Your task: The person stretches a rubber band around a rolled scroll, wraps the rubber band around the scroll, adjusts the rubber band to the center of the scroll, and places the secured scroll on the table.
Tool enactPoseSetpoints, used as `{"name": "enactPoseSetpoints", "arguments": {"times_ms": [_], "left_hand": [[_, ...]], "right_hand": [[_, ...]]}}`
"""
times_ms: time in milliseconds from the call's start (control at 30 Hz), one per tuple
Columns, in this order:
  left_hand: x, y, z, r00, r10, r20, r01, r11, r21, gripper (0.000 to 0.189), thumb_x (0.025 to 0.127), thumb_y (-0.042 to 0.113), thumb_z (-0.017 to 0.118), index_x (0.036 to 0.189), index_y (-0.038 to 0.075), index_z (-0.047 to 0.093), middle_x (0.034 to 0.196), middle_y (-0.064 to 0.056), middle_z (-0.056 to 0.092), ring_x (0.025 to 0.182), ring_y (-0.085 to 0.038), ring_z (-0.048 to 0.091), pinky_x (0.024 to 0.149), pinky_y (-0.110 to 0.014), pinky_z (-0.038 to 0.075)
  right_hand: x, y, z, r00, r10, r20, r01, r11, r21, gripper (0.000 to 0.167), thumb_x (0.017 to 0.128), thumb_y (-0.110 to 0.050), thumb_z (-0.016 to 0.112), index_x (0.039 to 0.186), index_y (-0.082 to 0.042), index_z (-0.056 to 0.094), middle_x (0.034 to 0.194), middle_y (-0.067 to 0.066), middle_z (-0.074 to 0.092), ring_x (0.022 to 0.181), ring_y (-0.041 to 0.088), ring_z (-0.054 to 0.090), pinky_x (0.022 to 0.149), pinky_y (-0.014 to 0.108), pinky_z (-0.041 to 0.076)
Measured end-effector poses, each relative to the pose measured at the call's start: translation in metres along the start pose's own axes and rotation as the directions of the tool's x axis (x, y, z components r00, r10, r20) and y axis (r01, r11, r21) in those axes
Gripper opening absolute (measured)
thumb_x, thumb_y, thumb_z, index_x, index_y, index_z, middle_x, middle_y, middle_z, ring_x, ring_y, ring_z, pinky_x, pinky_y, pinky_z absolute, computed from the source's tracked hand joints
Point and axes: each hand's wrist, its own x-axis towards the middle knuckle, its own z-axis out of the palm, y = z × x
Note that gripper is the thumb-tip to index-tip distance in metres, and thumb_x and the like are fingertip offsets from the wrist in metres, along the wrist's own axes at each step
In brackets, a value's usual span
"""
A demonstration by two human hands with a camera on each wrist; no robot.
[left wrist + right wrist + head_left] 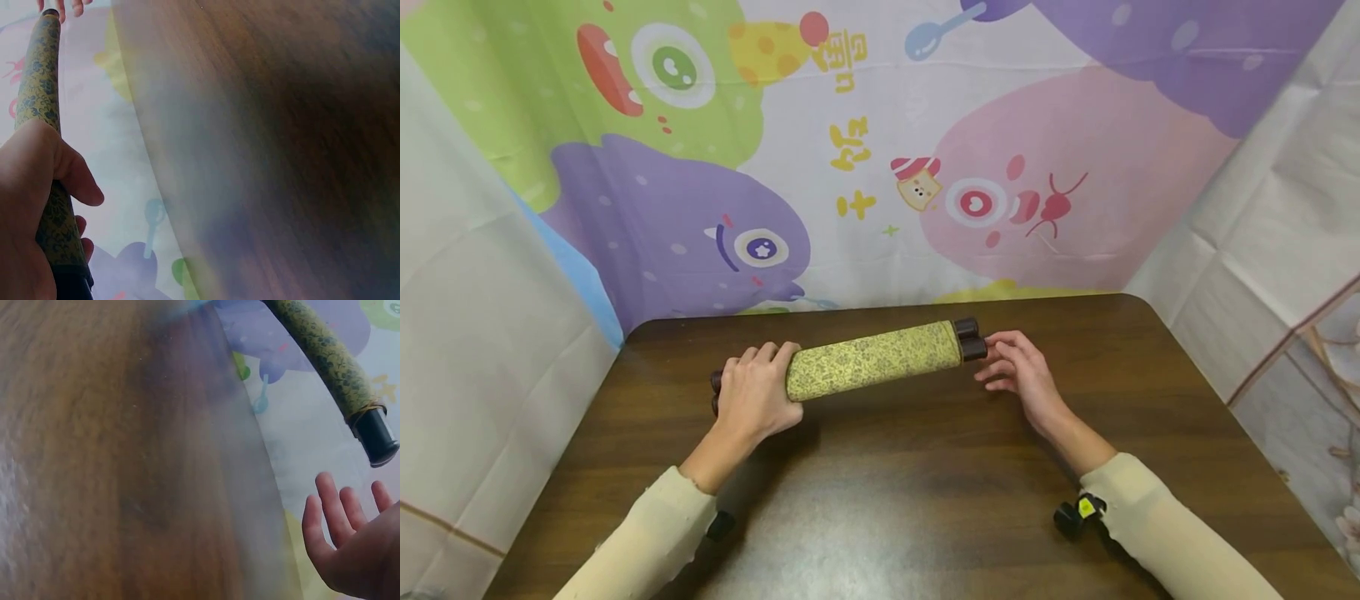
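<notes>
A rolled scroll (874, 360) covered in yellow-green floral brocade is held above the table, its right end slightly higher in the head view. Paired dark rod ends (972, 347) stick out at the right, and more dark ends show at the left. My left hand (757, 386) grips the scroll near its left end, the thumb wrapped over the brocade (45, 87) in the left wrist view. Close to the right rod ends is my right hand (1022, 375), its fingers loosely bent. The right wrist view shows a gap between those fingers and the dark rod end (377, 437).
Beneath both hands lies a dark brown wooden table (880, 500). A cartoon-printed curtain (857, 250) hangs along its back edge, with pale wall coverings (467, 333) on both sides. A small black device (1078, 512) sits at the right cuff.
</notes>
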Motion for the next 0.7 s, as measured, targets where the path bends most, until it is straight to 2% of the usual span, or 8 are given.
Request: {"name": "enactPoseSetpoints", "arguments": {"times_ms": [100,233,367,533,700], "left_hand": [[-0.0001,0.0005,-0.0002,1.000,-0.001,0.005,0.001,1.000,0.006,0.070,0.064,0.015,0.074,0.133,0.012,0.073,0.110,-0.017,0.080,0.097,-0.046,0.076,0.079,-0.062,0.060],[-0.0005,0.0011,0.0003,1.000,-0.001,0.000,0.001,1.000,0.011,0.069,0.063,0.015,0.074,0.132,0.012,0.073,0.109,-0.016,0.080,0.095,-0.045,0.075,0.077,-0.061,0.060],[-0.0010,0.0031,0.0006,1.000,0.006,-0.007,-0.006,1.000,0.013,0.068,0.062,0.014,0.074,0.130,0.011,0.073,0.108,-0.017,0.079,0.094,-0.046,0.074,0.076,-0.061,0.059],[-0.0013,0.0052,0.0009,1.000,0.015,-0.006,-0.015,0.999,0.030,0.068,0.063,0.015,0.074,0.131,0.011,0.073,0.109,-0.017,0.079,0.094,-0.046,0.074,0.077,-0.062,0.059],[-0.0023,0.0066,0.0020,1.000,0.018,0.009,-0.018,0.999,0.036,0.068,0.064,0.015,0.074,0.132,0.012,0.073,0.110,-0.017,0.079,0.095,-0.046,0.074,0.077,-0.062,0.059]], "right_hand": [[0.0007,-0.0030,0.0008,0.998,-0.033,-0.048,0.029,0.997,-0.076,0.027,0.117,-0.018,0.051,0.133,0.002,0.060,0.099,-0.015,0.072,0.084,0.006,0.079,0.073,0.025,0.065],[0.0013,-0.0050,0.0016,0.995,-0.084,-0.056,0.073,0.980,-0.183,0.031,0.114,-0.014,0.061,0.136,0.009,0.060,0.101,-0.019,0.072,0.088,0.003,0.079,0.074,0.023,0.064],[0.0007,-0.0044,0.0034,0.991,-0.128,-0.043,0.113,0.962,-0.247,0.032,0.111,-0.010,0.067,0.137,0.007,0.061,0.109,-0.017,0.070,0.093,0.002,0.078,0.076,0.026,0.064],[-0.0014,-0.0039,0.0054,0.986,-0.167,-0.029,0.152,0.946,-0.287,0.028,0.109,-0.009,0.071,0.133,0.005,0.065,0.117,-0.005,0.069,0.095,-0.001,0.073,0.077,0.029,0.065],[-0.0028,-0.0044,0.0064,0.984,-0.177,-0.013,0.162,0.929,-0.334,0.022,0.108,-0.011,0.073,0.124,0.004,0.073,0.117,0.000,0.065,0.091,0.005,0.073,0.075,0.027,0.066]]}}
